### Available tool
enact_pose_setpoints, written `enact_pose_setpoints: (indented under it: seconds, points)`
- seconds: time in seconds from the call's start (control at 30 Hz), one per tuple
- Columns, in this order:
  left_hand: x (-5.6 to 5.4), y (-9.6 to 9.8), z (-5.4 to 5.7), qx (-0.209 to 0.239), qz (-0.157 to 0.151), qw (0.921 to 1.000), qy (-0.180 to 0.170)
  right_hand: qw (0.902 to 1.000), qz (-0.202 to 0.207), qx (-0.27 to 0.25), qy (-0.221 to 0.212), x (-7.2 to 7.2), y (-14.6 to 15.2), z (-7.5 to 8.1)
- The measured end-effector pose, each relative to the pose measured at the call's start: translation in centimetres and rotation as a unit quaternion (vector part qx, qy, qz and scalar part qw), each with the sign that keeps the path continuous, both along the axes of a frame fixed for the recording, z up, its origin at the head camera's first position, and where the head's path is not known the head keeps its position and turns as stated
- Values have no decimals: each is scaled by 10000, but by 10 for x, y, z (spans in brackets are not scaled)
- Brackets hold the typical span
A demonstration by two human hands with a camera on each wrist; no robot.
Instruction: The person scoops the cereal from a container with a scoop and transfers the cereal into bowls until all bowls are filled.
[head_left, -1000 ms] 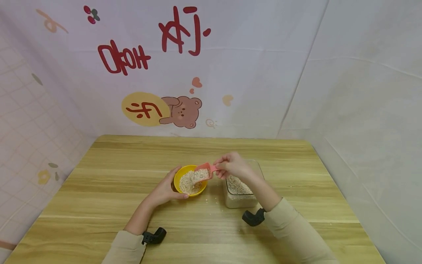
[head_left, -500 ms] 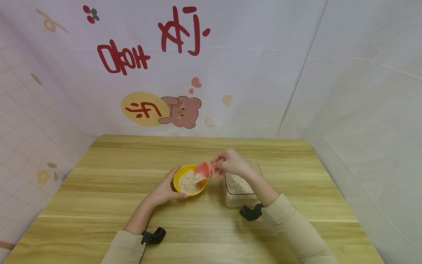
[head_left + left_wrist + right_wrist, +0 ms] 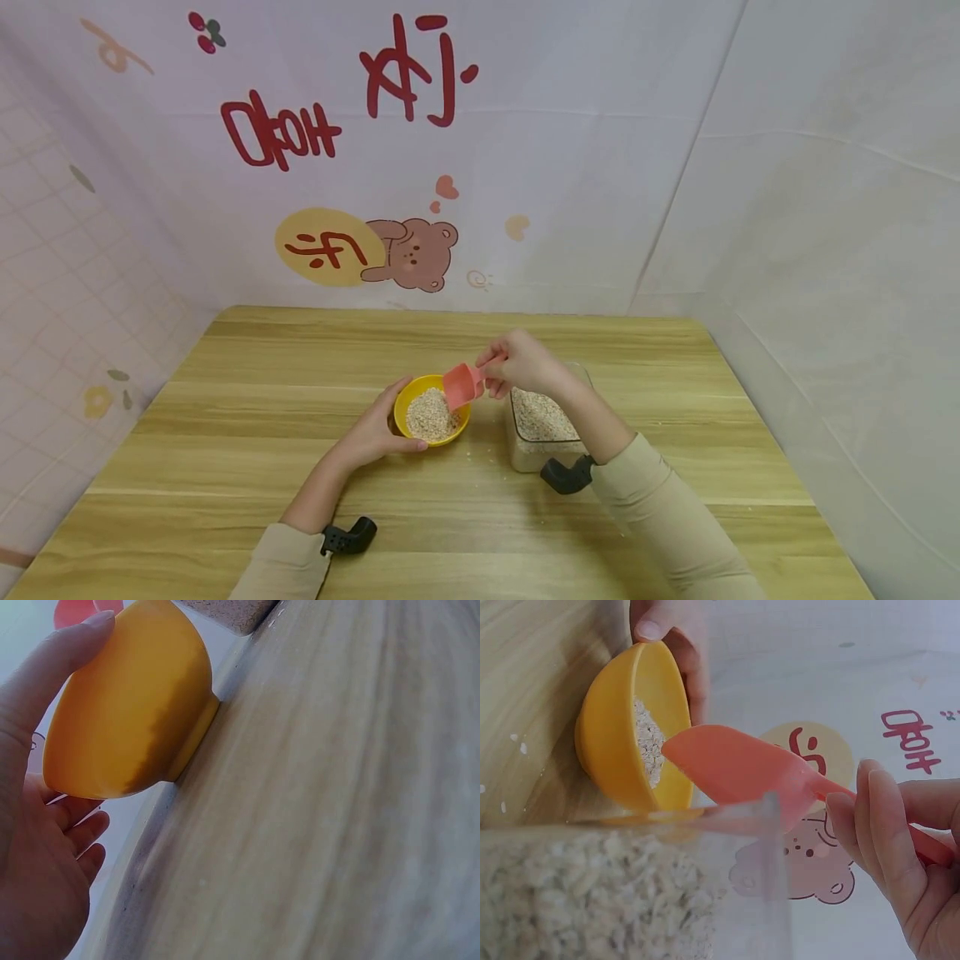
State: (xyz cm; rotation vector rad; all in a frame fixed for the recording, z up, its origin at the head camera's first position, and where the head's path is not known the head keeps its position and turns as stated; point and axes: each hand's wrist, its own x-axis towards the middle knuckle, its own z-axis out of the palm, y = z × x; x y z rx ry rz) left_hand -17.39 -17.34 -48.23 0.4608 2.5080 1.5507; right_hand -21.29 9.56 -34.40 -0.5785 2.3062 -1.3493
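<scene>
A yellow bowl [image 3: 401, 414] with oat flakes [image 3: 431, 414] in it stands on the table. My left hand [image 3: 371, 433] holds it from the left, thumb at the near side of the rim and fingers round the far side. In the left wrist view the bowl's foot [image 3: 196, 742] rests on the wood. My right hand [image 3: 521, 367] grips the handle of a pink scoop [image 3: 461, 387], tilted down over the bowl's right rim. Its pan looks bare of flakes. Seen from the right wrist, the scoop [image 3: 739, 769] points at the bowl's opening.
A clear square container [image 3: 546, 457] of oat flakes stands right of the bowl, partly under my right forearm. A few loose flakes lie on the wooden table [image 3: 450, 517] between bowl and container. A printed cloth [image 3: 570, 208] hangs behind the table.
The scoop has tipped over and its flakes have slid into the bowl. My right hand has risen and shifted slightly left. The left hand and bowl stay in place.
</scene>
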Motion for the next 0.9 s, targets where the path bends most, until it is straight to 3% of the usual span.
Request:
enact_pose_setpoints:
  seconds: [0.47,0.9]
  points:
    - [1,1,2,43,-5,10000,-43,9991,-43,-412,-45,2,8,-14]
    - [1,2,0,80,-58,9999,59,9960,-414,-785,-67,6,13,-24]
